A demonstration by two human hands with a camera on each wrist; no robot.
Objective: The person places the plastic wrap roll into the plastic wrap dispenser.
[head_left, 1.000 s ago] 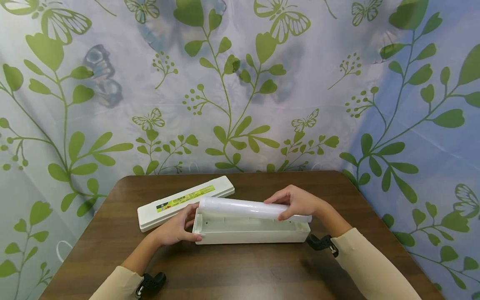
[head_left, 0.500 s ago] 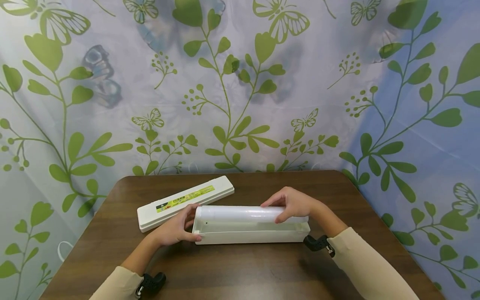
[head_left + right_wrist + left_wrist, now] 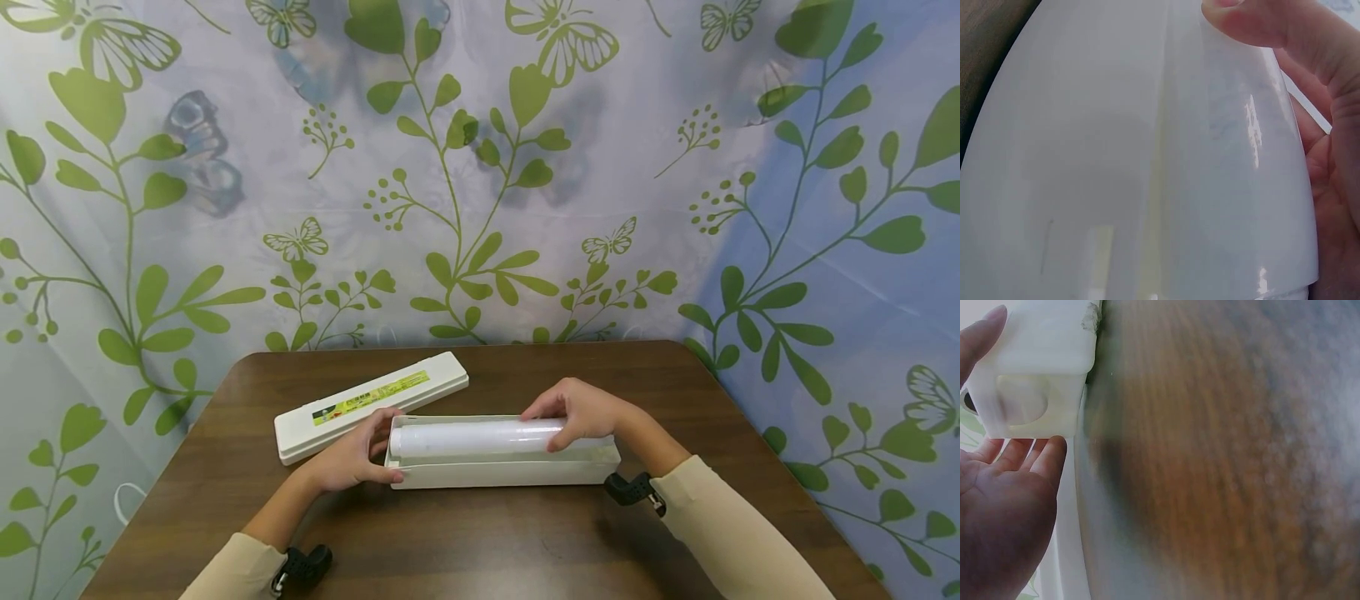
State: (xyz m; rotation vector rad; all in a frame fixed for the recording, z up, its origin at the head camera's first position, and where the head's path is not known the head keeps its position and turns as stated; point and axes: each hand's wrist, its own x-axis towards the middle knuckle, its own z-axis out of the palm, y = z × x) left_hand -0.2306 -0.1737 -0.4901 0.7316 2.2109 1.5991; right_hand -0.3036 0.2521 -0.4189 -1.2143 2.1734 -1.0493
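The right grip (image 3: 581,412) holds a white roll (image 3: 465,439) inside a white box (image 3: 502,476) on the worktop (image 3: 465,550), while the left grip (image 3: 352,454) clasps the box's left end.

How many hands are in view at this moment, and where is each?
2: the left hand grips the white box at its left end; the right hand holds the white roll inside it.

head view peers forward and down over the table (image 3: 480,542); both wrist views crowd close, all three catching the white box (image 3: 502,476).
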